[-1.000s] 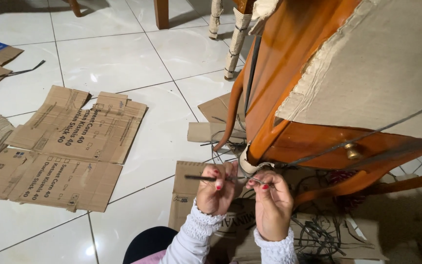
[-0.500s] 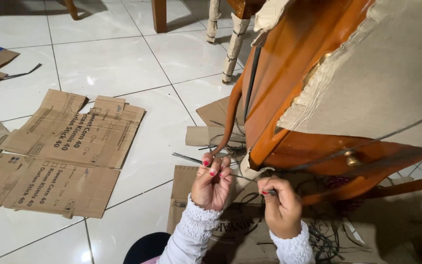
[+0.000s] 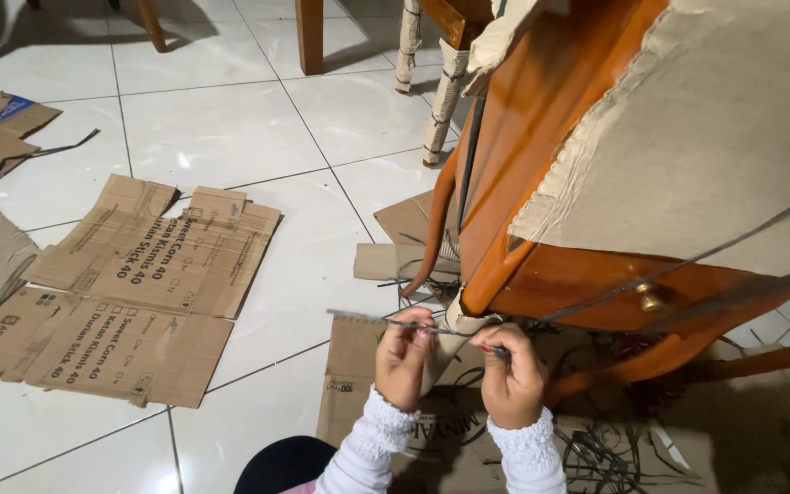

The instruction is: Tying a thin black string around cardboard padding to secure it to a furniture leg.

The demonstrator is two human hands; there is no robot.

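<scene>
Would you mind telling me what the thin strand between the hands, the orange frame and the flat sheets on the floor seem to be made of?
The strand, pinched by the left hand and right hand, looks like dark, thin rattan or synthetic cane; I cannot tell which. The frame looks like varnished wood: glossy orange-brown with highlights. The flattened boxes are brown corrugated cardboard, matte, creased along folds.
</scene>
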